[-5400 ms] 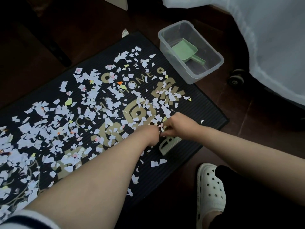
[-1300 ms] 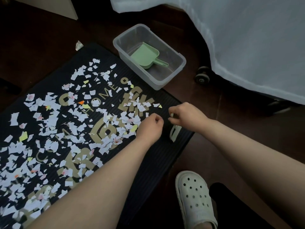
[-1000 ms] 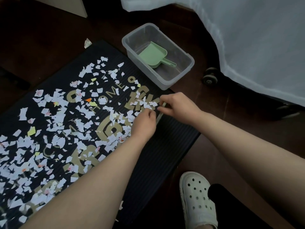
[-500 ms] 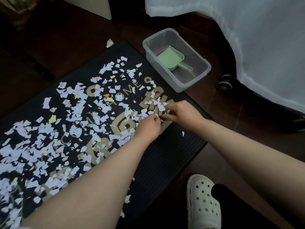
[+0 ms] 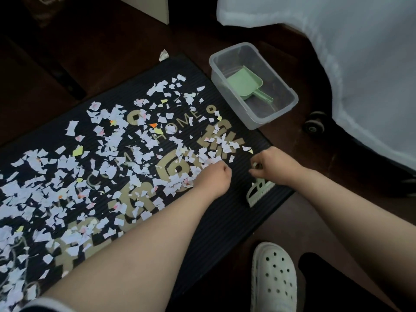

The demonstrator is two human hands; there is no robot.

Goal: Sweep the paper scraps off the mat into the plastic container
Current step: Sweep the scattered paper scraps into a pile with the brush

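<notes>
Grips the handle of a pale green brush (image 5: pixel 258 192) with the right hand (image 5: pixel 275 166), fingers curled round it, bristles down on the bare black mat (image 5: pixel 225 221) just nearer the body than that hand. Rests the left hand (image 5: pixel 212 179) on the mat just left of the right one, curled into a fist at the edge of the paper scraps (image 5: pixel 108 170) strewn far to its left; cannot tell whether any scraps lie inside it. Beyond both hands, off the mat's far corner, the clear plastic container (image 5: pixel 273 118) on the floor, a green scoop (image 5: pixel 245 83) inside.
</notes>
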